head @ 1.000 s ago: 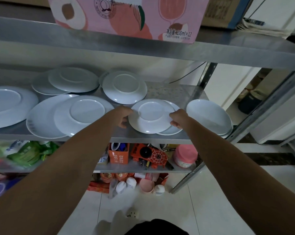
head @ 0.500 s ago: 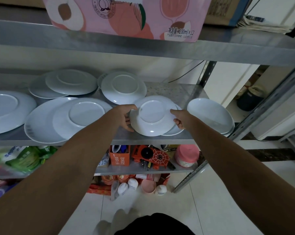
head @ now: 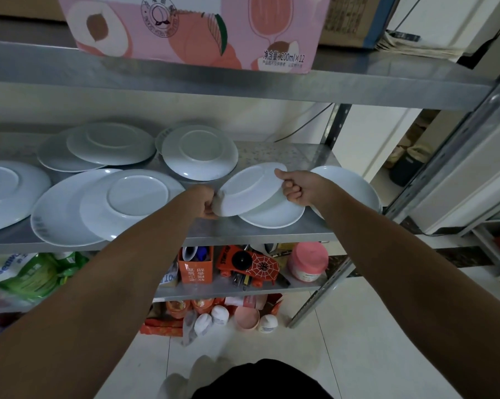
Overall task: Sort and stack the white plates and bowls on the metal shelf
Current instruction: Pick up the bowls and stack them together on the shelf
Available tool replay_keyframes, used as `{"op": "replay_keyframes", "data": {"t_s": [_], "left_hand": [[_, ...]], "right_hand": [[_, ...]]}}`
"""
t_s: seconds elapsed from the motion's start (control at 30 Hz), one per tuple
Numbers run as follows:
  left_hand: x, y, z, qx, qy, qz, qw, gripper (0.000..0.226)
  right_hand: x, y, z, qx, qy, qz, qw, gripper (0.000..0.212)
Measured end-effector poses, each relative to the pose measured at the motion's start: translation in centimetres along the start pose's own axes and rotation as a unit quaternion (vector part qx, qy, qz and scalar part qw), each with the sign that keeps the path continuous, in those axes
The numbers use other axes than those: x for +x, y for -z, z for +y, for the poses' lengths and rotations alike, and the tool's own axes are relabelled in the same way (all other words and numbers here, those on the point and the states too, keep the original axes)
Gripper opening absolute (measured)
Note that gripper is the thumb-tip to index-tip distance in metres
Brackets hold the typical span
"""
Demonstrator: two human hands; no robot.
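Observation:
Both of my hands grip one small white plate (head: 247,191), upside down and tilted, its right edge raised above the metal shelf (head: 286,228). My left hand (head: 207,201) pinches its lower left rim. My right hand (head: 297,187) holds its upper right rim. Under it a second small plate (head: 274,217) lies flat on the shelf. A white bowl (head: 349,185) sits to the right, partly hidden by my right wrist. Several larger upturned plates lie to the left, among them one (head: 136,200) at the front and one (head: 199,152) behind.
The upper shelf (head: 243,82) hangs close above, carrying a pink carton (head: 197,30). A slanted metal upright (head: 450,156) bounds the right side. Below, a lower shelf holds an orange box (head: 195,267), a pink jar (head: 307,262) and green pouches (head: 33,275).
The small plate lay flat on the other one; both hands took its rim, lifted it, and tilted its right side up. My right hand moved up and to the right.

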State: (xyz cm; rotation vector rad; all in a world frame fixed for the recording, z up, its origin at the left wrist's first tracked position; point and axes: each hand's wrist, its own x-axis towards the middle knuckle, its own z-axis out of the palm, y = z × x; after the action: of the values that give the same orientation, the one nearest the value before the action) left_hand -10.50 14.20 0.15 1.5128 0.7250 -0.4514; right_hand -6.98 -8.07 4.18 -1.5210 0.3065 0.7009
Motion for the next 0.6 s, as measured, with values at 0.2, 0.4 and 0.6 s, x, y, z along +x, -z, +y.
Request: {"op": "replay_keyframes", "data": {"t_s": [0.2, 0.4, 0.6], "left_hand": [[0.0, 0.5, 0.5, 0.166, -0.181, 0.045, 0.968, 0.064], [-0.8, -0.5, 1.9, 0.329, -0.371, 0.216, 0.841, 0.031], [-1.3, -3.4, 6.1, 0.362, -0.42, 0.262, 0.79, 0.037]], "right_hand": [[-1.0, -0.9, -2.5, 0.091, 0.001, 0.001, 0.996, 0.027], [-2.2, -1.3, -4.9, 0.098, 0.032, 0.033, 0.994, 0.037], [-2.3, 2.2, -5.5, 0.102, 0.123, 0.189, 0.969, 0.046]]}}
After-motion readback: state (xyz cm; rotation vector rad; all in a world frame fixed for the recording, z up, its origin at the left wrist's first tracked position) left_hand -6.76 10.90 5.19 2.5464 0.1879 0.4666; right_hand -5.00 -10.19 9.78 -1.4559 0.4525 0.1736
